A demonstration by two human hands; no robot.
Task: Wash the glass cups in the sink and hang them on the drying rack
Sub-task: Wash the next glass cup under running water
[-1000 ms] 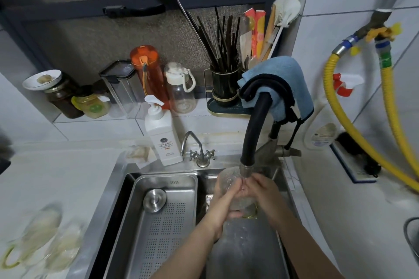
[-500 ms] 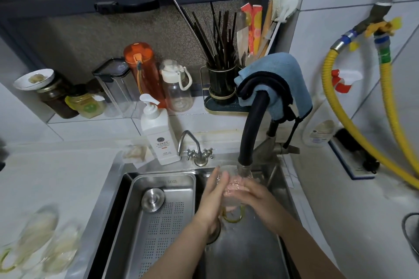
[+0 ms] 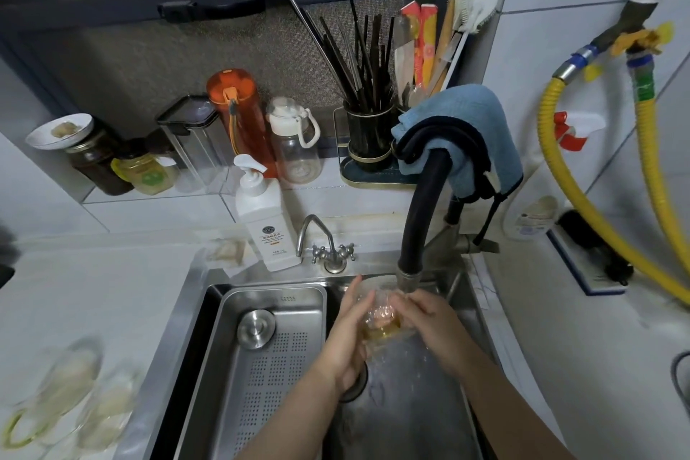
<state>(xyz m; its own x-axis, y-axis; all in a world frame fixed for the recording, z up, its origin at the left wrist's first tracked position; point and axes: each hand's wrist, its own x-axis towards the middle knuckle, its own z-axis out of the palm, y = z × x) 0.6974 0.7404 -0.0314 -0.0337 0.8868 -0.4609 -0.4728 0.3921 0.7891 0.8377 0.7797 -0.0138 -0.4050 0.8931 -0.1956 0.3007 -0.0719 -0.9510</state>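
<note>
Under the black curved faucet spout (image 3: pixel 422 213), over the stainless steel sink basin (image 3: pixel 403 403): one clear glass cup with a yellow-tinted base (image 3: pixel 379 317), held between both hands right below the spout's metal nozzle. Left hand (image 3: pixel 349 340) on the spout's left side, fingers fairly straight and pointing up along the cup's wall, cradling it from the left. Right hand (image 3: pixel 429 317) to the spout's right, fingers bent over the cup from that side, apparently rubbing it; exact finger placement blurred by water and glass. Cup's long axis seemingly tipped away from the person, yellow base nearer the wrists, mouth toward the nozzle, though hard to confirm. Both hands touching the cup, neither nearer than the other. Likely mid-rinse, hanging not yet done, and no drying rack recognisable anywhere. Left of the spout, inside the sink, a perforated steel drain tray (image 3: pixel 269 355) with a round metal plug (image 3: pixel 256 325). Far left of the spout, on the white bench (image 3: pixel 93 291), more blurred clear glass cups with yellowish handles (image 3: pixel 63 396), probably awaiting washing.
</note>
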